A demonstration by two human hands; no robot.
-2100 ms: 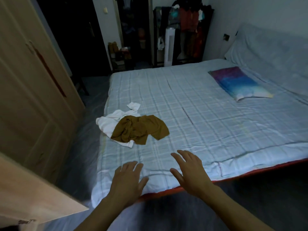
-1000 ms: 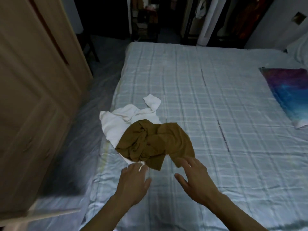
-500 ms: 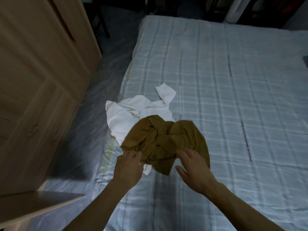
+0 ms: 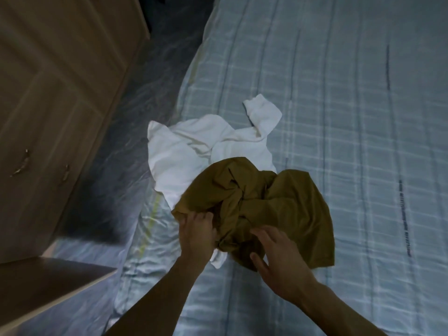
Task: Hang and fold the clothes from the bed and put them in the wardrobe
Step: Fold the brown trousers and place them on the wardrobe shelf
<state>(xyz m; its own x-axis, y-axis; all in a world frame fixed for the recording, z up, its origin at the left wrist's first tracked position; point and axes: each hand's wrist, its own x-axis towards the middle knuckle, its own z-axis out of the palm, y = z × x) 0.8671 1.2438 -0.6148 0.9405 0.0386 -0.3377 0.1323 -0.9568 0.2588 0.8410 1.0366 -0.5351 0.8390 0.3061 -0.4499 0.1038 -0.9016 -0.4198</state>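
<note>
Mustard garment (image 4: pixel 278 202) bunched on white one (image 4: pixel 194 146), left hand (image 4: pixel 196 235) grip at near-left edge

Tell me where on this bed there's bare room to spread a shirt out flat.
The checked blue bedspread lies bare to the right of the crumpled mustard-brown garment and beyond the rumpled white garment. The bed's left edge is crowded: both garments overlap there, with the left hand gripping the brown one and the right hand reaching onto it.

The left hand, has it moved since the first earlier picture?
Yes. The left hand went forward from the near edge of the bed to the brown garment, where its fingers now grip the cloth beside the white garment.
</note>
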